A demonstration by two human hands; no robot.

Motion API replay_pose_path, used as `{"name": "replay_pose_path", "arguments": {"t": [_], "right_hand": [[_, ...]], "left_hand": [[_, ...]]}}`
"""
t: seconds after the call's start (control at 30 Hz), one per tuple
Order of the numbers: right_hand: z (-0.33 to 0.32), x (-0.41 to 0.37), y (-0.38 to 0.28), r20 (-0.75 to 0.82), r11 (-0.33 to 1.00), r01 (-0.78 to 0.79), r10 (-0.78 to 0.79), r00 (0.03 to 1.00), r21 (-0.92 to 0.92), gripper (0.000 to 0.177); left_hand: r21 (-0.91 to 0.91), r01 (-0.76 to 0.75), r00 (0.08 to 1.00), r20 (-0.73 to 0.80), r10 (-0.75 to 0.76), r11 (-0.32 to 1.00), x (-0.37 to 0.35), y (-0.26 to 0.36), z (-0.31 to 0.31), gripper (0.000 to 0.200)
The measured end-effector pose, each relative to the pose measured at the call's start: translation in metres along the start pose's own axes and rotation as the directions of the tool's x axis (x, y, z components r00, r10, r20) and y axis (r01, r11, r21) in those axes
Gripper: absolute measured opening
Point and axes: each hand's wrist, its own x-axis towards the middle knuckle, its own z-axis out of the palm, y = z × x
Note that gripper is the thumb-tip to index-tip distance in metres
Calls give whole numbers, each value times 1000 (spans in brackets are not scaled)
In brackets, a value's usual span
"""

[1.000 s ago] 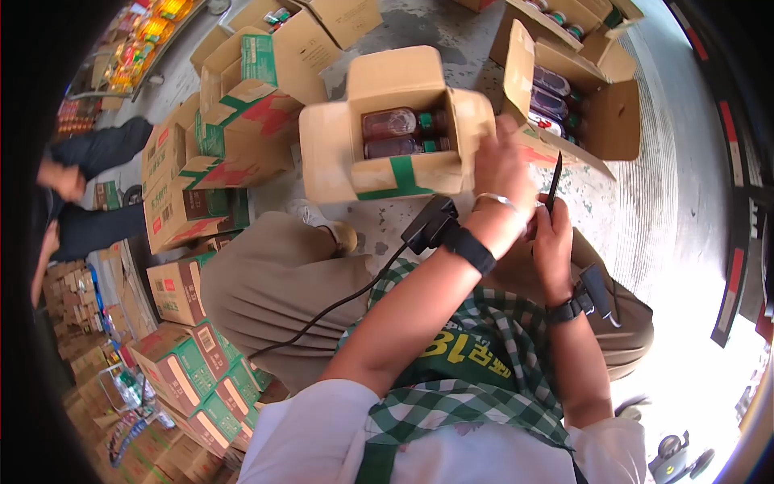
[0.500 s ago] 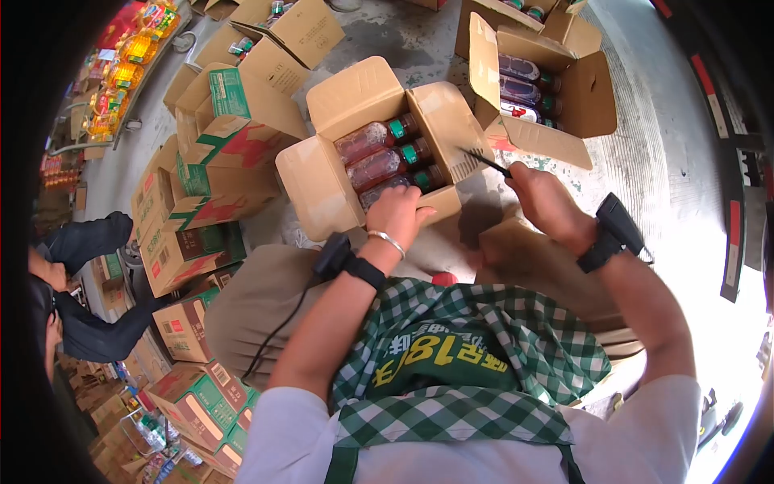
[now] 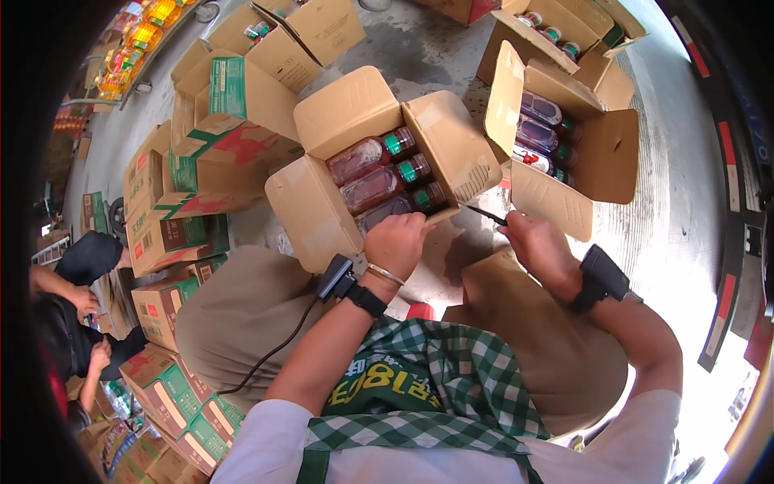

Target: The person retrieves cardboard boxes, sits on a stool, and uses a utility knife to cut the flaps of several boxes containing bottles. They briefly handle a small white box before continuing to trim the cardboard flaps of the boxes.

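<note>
An open cardboard box point(image 3: 345, 109) stands in front of me, its flaps folded out. Inside lie several dark reddish bottles point(image 3: 372, 189) with green-banded caps. My left hand point(image 3: 395, 244) is closed on the box's near edge, beside the lowest bottle; its fingertips are partly hidden. My right hand point(image 3: 542, 252) grips a slim black tool point(image 3: 486, 214), whose tip points left at the box's near right corner. I cannot make out what kind of tool it is. Each wrist wears a strapped black device.
Another open box of bottles point(image 3: 617, 157) stands to the right, with a further box point(image 3: 504, 44) behind it. Stacked cartons point(image 3: 242, 121) line the left side. A co-worker's hands point(image 3: 85, 300) show at the far left. Yellow bottles point(image 3: 133, 48) stand at the upper left.
My right hand has lowered, bringing the tool's tip from over the right flap to the box's near right corner. My left hand stays at the near edge. The camera view has shifted.
</note>
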Motion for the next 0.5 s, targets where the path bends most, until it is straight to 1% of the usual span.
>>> {"name": "replay_pose_path", "arguments": {"t": [0.03, 0.07, 0.1, 0.17, 0.2, 0.27, 0.3, 0.33, 0.37, 0.4, 0.43, 0.47, 0.5], "right_hand": [[5, -1, 2, 17, 1000, -18, 18, 1000, 21, 26], [4, -3, 1, 64, 1000, -12, 10, 998, 25, 23], [11, -6, 4, 70, 999, -13, 11, 997, 30, 23], [22, -11, 12, 72, 1000, -27, 27, 997, -3, 20], [26, -15, 11, 48, 998, -59, 60, 997, -24, 15], [22, -11, 7, 23, 998, -58, 59, 998, -36, 15], [20, -9, 7, -6, 996, -62, 62, 998, -58, 15], [24, -11, 10, 36, 997, -68, 69, 997, -47, 15], [29, -14, 15, 34, 996, -81, 82, 996, -41, 15], [29, -14, 14, -5, 995, -61, 61, 998, -85, 14], [29, -15, 20, 36, 996, -67, 69, 997, -67, 15], [29, -14, 22, 35, 996, -84, 84, 996, 4, 17], [24, -11, 20, 68, 993, -101, 97, 993, 67, 19]], "left_hand": [[-24, -14, 1000, -7, 14, 1000, -2, -1, -1, 17], [-22, -8, 1000, 4, 8, 1000, -2, 0, -3, 17], [-18, -4, 1000, 25, 4, 1000, -1, 1, -4, 17], [-14, 7, 999, 47, -7, 1000, 1, 3, -3, 17], [-33, -1, 999, 33, 2, 999, 0, 2, -3, 17], [-43, -11, 1000, 27, 12, 999, -2, 1, -5, 16], [-36, 25, 996, 88, -22, 999, -2, 3, -7, 15], [-24, 52, 989, 137, -48, 998, 1, 5, -9, 15], [-14, 5, 989, 149, -3, 1000, -5, 0, -1, 14], [-21, 12, 987, 161, -9, 1000, -3, 2, -6, 16], [-27, -3, 987, 161, 7, 1000, -7, -2, 1, 17], [6, 16, 985, 171, -17, 1000, -6, -1, 1, 19], [23, 33, 977, 208, -37, 999, -6, -4, 2, 22]]}}
